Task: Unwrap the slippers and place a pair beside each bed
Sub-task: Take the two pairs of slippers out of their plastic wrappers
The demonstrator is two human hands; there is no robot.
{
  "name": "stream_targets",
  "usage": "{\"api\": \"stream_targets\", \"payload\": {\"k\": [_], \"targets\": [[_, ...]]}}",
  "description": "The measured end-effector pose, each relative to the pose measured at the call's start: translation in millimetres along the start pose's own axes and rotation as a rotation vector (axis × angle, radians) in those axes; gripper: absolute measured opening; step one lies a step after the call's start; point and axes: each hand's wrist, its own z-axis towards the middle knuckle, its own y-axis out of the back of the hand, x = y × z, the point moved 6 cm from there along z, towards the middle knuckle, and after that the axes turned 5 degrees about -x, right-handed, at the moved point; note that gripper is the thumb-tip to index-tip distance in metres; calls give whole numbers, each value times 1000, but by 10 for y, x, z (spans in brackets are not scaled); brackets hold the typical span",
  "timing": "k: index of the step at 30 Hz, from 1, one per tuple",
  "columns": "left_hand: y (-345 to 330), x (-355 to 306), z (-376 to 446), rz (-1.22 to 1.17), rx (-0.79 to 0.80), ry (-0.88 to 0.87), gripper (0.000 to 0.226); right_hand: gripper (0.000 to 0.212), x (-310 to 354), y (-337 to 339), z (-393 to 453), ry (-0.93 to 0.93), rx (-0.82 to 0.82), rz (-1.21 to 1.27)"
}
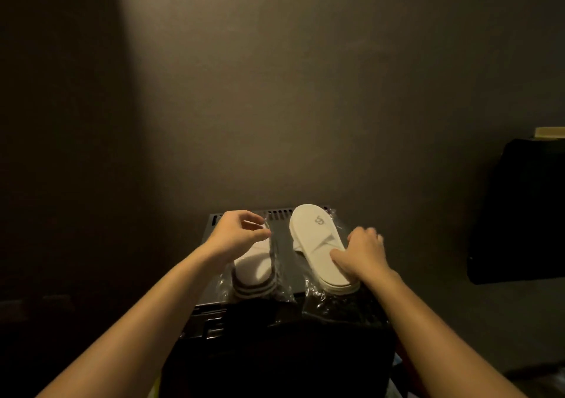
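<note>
A small black cabinet stands against a dim wall, and both wrapped pairs lie on its top. To the cabinet's left the room is dark and shows nothing in the way; its top has a vented strip along the back edge, and the clear wrap hangs over the front edge. The left pair of slippers, white with grey-banded soles, sits in its plastic near the cabinet's left front corner. The left hand hovers over that pair, fingers curled with thumb and forefinger nearly meeting; whether they pinch the wrap cannot be told. The right pair of slippers lies wrapped on the cabinet's right half, toes toward the wall. The right hand rests on it, fingers bent, thumb pressing the upper. Right of the cabinet stands a dark object, well apart.
</note>
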Motion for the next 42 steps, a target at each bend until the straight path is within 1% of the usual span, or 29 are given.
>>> {"api": "stream_targets", "payload": {"k": [1, 2, 3, 4, 5, 6, 7, 8, 9, 11, 13, 14, 16, 17, 19, 20, 21, 22, 23, 25, 27, 29, 31, 34, 36, 37, 38, 40, 42], "targets": [[63, 46, -2, 55, -29, -16, 25, 57, 105, 44, -4, 63, -66, 3], [137, 117, 6, 110, -74, -18, 25, 51, 245, 90, -49, 137, -126, 55], [214, 189, 6, 174, -122, -9, 28, 43, 401, 122, -126, 204, -152, 142], [289, 259, -6, 253, -169, 16, 32, 37, 558, 107, -217, 244, -126, 223], [359, 342, -26, 346, -204, 58, 37, 36, 701, 30, -314, 262, -42, 260], [407, 412, -64, 434, -225, 107, 44, 41, 838, -91, -429, 278, 81, 238], [432, 481, -107, 494, -222, 161, 50, 50, 949, -221, -548, 312, 189, 173], [434, 539, -152, 507, -207, 212, 56, 57, 1020, -336, -641, 341, 257, 100], [415, 582, -195, 476, -185, 259, 60, 58, 1064, -425, -702, 358, 282, 57], [347, 649, -232, 315, -144, 319, 57, 53, 1089, -522, -755, 345, 285, 92], [285, 715, -239, 124, -73, 397, 56, 50, 1082, -580, -776, 296, 289, 237], [271, 737, -241, 26, -44, 432, 61, 51, 1075, -583, -769, 277, 277, 340], [229, 754, -237, -173, 3, 462, 77, 50, 1074, -495, -751, 275, 241, 583], [209, 735, -219, -253, 9, 435, 79, 48, 1087, -418, -747, 291, 226, 692], [179, 602, -189, -367, -6, 299, 64, 45, 1107, -233, -735, 330, 166, 859], [160, 524, -172, -423, -5, 245, 57, 44, 1097, -144, -722, 321, 115, 937], [147, 425, -166, -479, 4, 208, 51, 42, 1072, -79, -705, 280, 74, 1024], [143, 347, -155, -539, 3, 194, 46, 40, 1036, -44, -696, 201, 74, 1133], [149, 270, -150, -602, -7, 195, 42, 37, 986, -45, -699, 87, 119, 1281], [150, 192, -111, -723, -40, 227, 40, 38, 895, -114, -739, -139, 296, 1606], [139, 158, -93, -811, -97, 253, 46, 45, 814, -149, -800, -277, 437, 1791], [117, 136, -93, -854, -138, 265, 53, 38, 757, -155, -862, -321, 517, 1825], [75, 103, -79, -874, -127, 262, 49, 28, 726, -126, -902, -293, 553, 1763], [41, 70, -75, -902, -112, 259, 50, 28, 657, -64, -911, -242, 589, 1697], [47, 71, -61, -920, -111, 267, 59, 28, 615, -30, -902, -252, 611, 1730], [36, 63, -67, -940, -92, 278, 60, 26, 596, -28, -877, -269, 598, 1770], [28, 60, -71, -959, -74, 293, 55, 23, 589, -16, -857, -279, 561, 1794], [9, 31, -113, -981, -63, 316, 39, 17, 612, -24, -844, -243, 487, 1740], [-26, 32, -125, -977, -55, 315, 40, 29, 680, -59, -864, -148, 451, 1665]]}}
